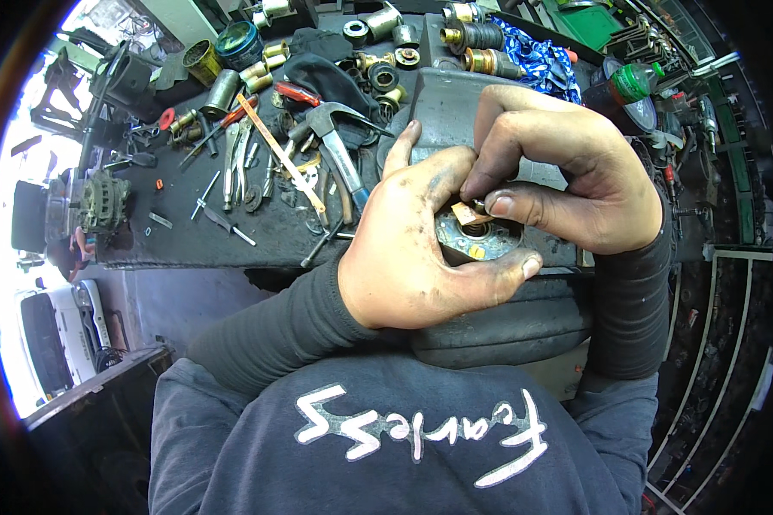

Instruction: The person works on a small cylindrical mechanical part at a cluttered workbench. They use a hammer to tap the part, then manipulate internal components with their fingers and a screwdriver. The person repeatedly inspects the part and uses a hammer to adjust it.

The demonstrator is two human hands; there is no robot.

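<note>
My left hand (412, 245) curves round a round grey metal part (455, 245) with a dark hole in its face. The thumb lies along its near side, and one finger sticks up on the far side. My right hand (575, 163) is closed in a pinch just above this part. At its thumb and index tips is a small flat copper-coloured piece (467, 213), partly hidden by the fingers. Behind both hands stands a grey metal block (442, 107) on the bench.
On the dark bench (266, 236) to the left lie a claw hammer (335, 142), a wooden stick (283, 159), pliers (236, 163) and a screwdriver (219, 133). Cylindrical metal parts (472, 36), a blue cloth (537, 60) and a green-capped bottle (629, 84) are at the back. An alternator (105, 202) sits far left.
</note>
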